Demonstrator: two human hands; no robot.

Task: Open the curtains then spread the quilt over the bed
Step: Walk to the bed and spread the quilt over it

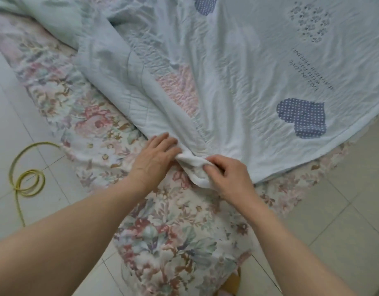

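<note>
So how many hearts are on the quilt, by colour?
Blue dotted hearts: 2, one near the edge, one cut off at the top
Pink hearts: 1, partly folded under
Total: 3 showing on the quilt

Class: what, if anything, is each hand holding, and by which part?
The right hand pinches the quilt's bunched corner; the left hand rests on that corner.

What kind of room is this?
Most likely a bedroom: a bed with a floral sheet, a pale blue quilt bunched across it, and a tiled floor around.
</note>
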